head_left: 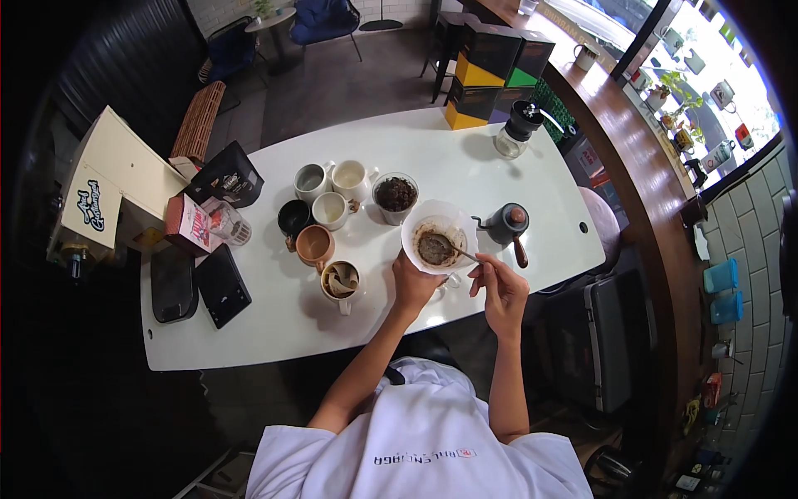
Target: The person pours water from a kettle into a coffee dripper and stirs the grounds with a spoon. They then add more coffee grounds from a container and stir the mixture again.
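A white paper filter point(456, 218) with wet brown coffee grounds point(435, 248) inside stands near the middle of the table. My left hand point(414, 281) is wrapped round the lower left side of the filter's holder, which is mostly hidden. My right hand point(503, 291) pinches the handle of a spoon point(464, 254), whose bowl end rests in the grounds. Just behind the filter is a glass of dark grounds point(395, 195). To the right of the filter sits a dark gooseneck kettle point(505, 224) with a wooden handle.
Several cups, among them an orange-brown cup point(315, 244) and a cup with folded paper point(340, 281), stand left of the filter. A hand grinder point(517, 131) and stacked boxes point(490, 71) are at the back right. A black tablet point(223, 285) lies on the left of the white table point(274, 337).
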Action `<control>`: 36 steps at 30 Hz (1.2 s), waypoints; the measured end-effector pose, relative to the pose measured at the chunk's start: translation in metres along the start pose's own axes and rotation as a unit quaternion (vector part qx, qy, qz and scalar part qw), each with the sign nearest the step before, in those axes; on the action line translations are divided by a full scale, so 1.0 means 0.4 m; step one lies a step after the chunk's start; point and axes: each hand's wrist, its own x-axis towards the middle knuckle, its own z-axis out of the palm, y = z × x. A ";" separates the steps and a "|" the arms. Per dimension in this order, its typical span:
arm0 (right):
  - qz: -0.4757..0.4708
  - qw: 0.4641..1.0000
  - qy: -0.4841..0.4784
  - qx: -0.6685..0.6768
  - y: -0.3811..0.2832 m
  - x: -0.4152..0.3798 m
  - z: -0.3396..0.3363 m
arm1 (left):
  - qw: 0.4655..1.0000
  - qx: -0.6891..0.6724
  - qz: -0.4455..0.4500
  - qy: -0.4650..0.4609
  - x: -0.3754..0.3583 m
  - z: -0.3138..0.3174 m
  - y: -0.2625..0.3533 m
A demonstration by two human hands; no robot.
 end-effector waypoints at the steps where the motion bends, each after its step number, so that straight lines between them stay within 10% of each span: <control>1: 0.001 1.000 -0.003 0.001 0.000 -0.001 0.001 | 1.000 0.001 0.000 -0.002 -0.001 0.002 -0.004; 36: -0.014 0.997 -0.068 -0.045 -0.040 -0.028 -0.003 | 0.991 -0.092 -0.097 -0.011 -0.006 0.008 -0.010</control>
